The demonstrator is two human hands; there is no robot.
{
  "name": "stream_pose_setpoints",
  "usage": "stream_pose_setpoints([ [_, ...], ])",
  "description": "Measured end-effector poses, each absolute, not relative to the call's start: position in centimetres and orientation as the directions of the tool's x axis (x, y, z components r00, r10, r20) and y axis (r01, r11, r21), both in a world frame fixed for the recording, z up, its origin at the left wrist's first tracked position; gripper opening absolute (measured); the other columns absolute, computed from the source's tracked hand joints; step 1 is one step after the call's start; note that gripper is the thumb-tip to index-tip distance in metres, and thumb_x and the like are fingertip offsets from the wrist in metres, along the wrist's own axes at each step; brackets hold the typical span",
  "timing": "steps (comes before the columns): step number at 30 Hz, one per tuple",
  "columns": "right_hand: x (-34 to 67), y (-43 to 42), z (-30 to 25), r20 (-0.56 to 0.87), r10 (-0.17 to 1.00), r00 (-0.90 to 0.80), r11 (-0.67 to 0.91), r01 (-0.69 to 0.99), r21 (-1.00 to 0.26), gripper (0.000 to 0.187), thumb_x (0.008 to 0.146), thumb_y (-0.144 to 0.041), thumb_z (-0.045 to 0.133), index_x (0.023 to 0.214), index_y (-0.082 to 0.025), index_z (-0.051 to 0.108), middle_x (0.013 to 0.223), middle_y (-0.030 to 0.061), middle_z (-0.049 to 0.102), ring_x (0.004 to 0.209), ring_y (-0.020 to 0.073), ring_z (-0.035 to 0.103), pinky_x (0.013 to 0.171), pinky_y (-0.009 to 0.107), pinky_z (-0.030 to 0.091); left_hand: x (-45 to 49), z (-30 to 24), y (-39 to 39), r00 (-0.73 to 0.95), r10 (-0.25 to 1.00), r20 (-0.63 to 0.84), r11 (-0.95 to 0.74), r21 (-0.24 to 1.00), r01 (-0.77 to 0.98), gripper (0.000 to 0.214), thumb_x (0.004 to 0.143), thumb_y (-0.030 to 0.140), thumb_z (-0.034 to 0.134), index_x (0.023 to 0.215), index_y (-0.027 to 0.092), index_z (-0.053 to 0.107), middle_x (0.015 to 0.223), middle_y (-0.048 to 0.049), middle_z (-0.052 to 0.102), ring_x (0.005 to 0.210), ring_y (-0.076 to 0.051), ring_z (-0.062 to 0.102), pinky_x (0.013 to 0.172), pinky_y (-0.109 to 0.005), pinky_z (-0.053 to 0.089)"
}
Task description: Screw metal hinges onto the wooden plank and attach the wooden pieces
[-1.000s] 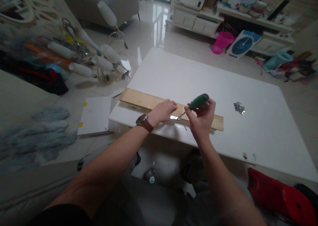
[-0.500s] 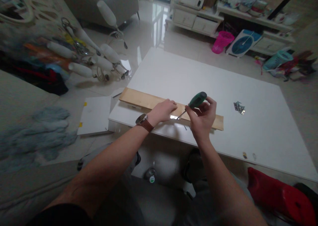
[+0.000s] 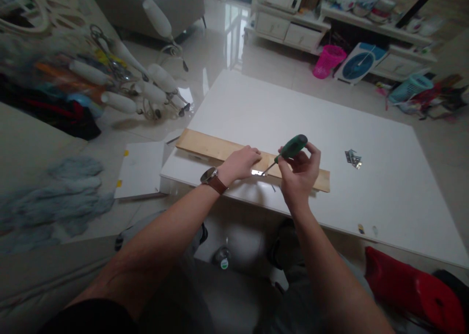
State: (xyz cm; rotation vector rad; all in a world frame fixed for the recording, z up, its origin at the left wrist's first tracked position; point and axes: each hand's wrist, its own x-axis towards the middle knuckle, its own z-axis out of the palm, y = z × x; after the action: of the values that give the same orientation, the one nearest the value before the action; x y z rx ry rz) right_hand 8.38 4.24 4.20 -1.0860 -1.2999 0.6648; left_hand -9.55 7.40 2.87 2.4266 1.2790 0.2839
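A long wooden board [image 3: 210,145] lies across the near left part of a white panel [image 3: 311,114]. My left hand [image 3: 242,162] grips the board near its middle, fingers over the top and a watch on the wrist. Against the board's near edge sits a shiny metal bracket [image 3: 259,173], just right of that hand. My right hand [image 3: 301,172] holds a green-handled screwdriver [image 3: 294,146] at a slant, fingertips around the handle. Its shaft slopes down left to the bracket; whether the tip sits in a screw is too small to tell. A loose screw [image 3: 273,189] lies close below.
Several metal brackets and screws [image 3: 353,159] are piled on the panel at right. Small bits [image 3: 361,229] lie near its front edge. A red object [image 3: 414,290] is at lower right. A lamp with white shades [image 3: 157,79] lies at left; a pink basket [image 3: 329,61] stands behind.
My right fingers have shifted slightly on the screwdriver handle, and the handle's top has moved a little right. My left hand and the board have stayed put.
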Motion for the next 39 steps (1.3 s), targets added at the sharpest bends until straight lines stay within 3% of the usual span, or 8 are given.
stream_pose_setpoints([
  [8,8.2,4.2,4.6,0.425,0.885,0.189,0.396,0.172,-0.902,0.061,0.077,-0.028,0.083,0.128,-0.033,0.050,0.102,-0.0017,0.066,0.092,0.0207,0.075,0.085,0.042,0.066,-9.5,2.8,7.4,0.563,0.826,0.002,-0.521,0.382,0.763,0.024,0.087,0.008,0.059,0.104,0.019,0.072,0.122,-0.0123,0.071,0.113,-0.027,0.061,0.093,-0.040,0.053],
  [14,8.1,3.9,4.7,0.439,0.883,0.165,0.418,0.147,-0.896,0.056,0.085,-0.024,0.074,0.133,-0.034,0.047,0.105,0.0006,0.068,0.099,0.0220,0.075,0.089,0.044,0.064,-9.4,3.0,7.3,0.564,0.826,0.000,-0.524,0.371,0.767,0.022,0.088,0.006,0.057,0.101,0.018,0.071,0.123,-0.0132,0.072,0.114,-0.028,0.062,0.092,-0.039,0.054],
  [23,8.1,3.9,5.1,0.512,0.839,0.185,0.450,0.293,-0.843,0.059,0.085,-0.038,0.084,0.131,-0.035,0.048,0.097,-0.0038,0.056,0.082,0.0175,0.071,0.082,0.038,0.065,-9.4,2.9,7.4,0.558,0.830,0.008,-0.516,0.393,0.761,0.020,0.092,0.011,0.057,0.103,0.018,0.072,0.122,-0.0125,0.072,0.113,-0.027,0.062,0.090,-0.038,0.054],
  [28,8.1,3.8,5.2,0.501,0.839,0.210,0.441,0.276,-0.854,0.061,0.086,-0.033,0.084,0.134,-0.037,0.046,0.095,-0.0052,0.049,0.082,0.0171,0.072,0.080,0.037,0.064,-9.4,3.2,7.3,0.555,0.832,-0.004,-0.508,0.397,0.764,0.019,0.092,0.011,0.057,0.101,0.018,0.073,0.123,-0.0128,0.072,0.114,-0.027,0.061,0.090,-0.039,0.054],
  [34,9.1,4.1,4.8,0.511,0.838,0.188,0.395,0.438,-0.808,0.064,0.078,-0.031,0.088,0.129,-0.033,0.049,0.101,-0.0019,0.052,0.087,0.0187,0.059,0.096,0.045,0.059,-9.4,3.1,7.2,0.547,0.837,0.001,-0.503,0.397,0.768,0.021,0.093,0.011,0.056,0.103,0.018,0.073,0.123,-0.0127,0.072,0.113,-0.027,0.061,0.089,-0.039,0.053],
  [39,9.3,4.3,4.4,0.471,0.857,0.207,0.351,0.434,-0.830,0.060,0.079,-0.032,0.087,0.125,-0.032,0.049,0.105,-0.0008,0.050,0.078,0.0154,0.053,0.081,0.038,0.060,-9.4,3.0,7.3,0.554,0.832,0.000,-0.513,0.381,0.770,0.020,0.092,0.011,0.057,0.103,0.017,0.073,0.124,-0.0128,0.072,0.115,-0.028,0.062,0.090,-0.038,0.053],
])
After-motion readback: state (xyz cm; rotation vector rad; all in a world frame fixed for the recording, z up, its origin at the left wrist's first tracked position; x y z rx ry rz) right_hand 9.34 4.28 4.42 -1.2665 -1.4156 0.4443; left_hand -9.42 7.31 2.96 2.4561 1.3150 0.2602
